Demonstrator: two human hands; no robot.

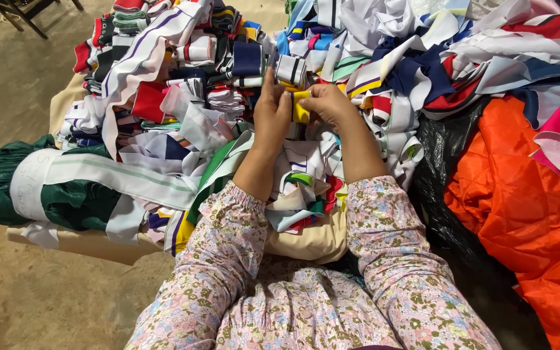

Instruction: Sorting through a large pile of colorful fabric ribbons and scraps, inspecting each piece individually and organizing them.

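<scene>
Item in hand: yellow-striped knit strip [300, 107], far centre of the scene, being pinched in the grip of both the left hand [271, 111] and right hand [329, 105]. Sorting is looking barely begun: the loose heap of strips [384, 52] is dwarfing the folded stacks [196, 45] far left.

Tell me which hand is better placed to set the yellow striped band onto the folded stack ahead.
Probably the left hand: it is closer to the folded stack up and to the left, while the right hand pinches the yellow striped band from the far side.
</scene>
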